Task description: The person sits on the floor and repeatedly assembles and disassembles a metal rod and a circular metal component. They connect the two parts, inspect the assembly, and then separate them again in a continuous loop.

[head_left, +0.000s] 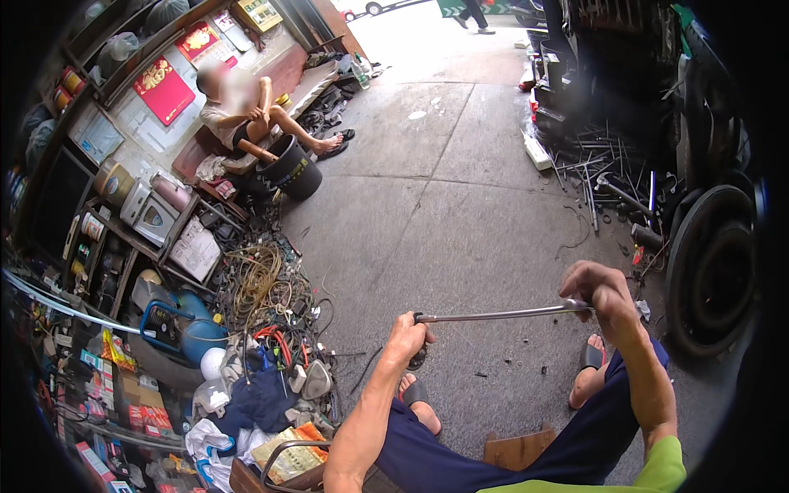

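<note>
A slim silver metal rod [501, 315] stretches nearly level in front of me, above the concrete floor. My left hand [403, 340] is closed around its dark left end, and something dark and rounded shows just below that hand. At the thicker right end of the rod, my right hand [606, 297] has its fingers curled at the tip, slightly blurred. Its grip partly hides that end. The rod's exact kind cannot be made out.
A wooden board [519, 449] lies between my sandalled feet. Coiled hoses [259, 279], cables and a blue tank [202, 333] crowd the left. Another person sits beside a black bucket [291, 168]. Metal rods [593, 164] and a large tyre [713, 267] are on the right.
</note>
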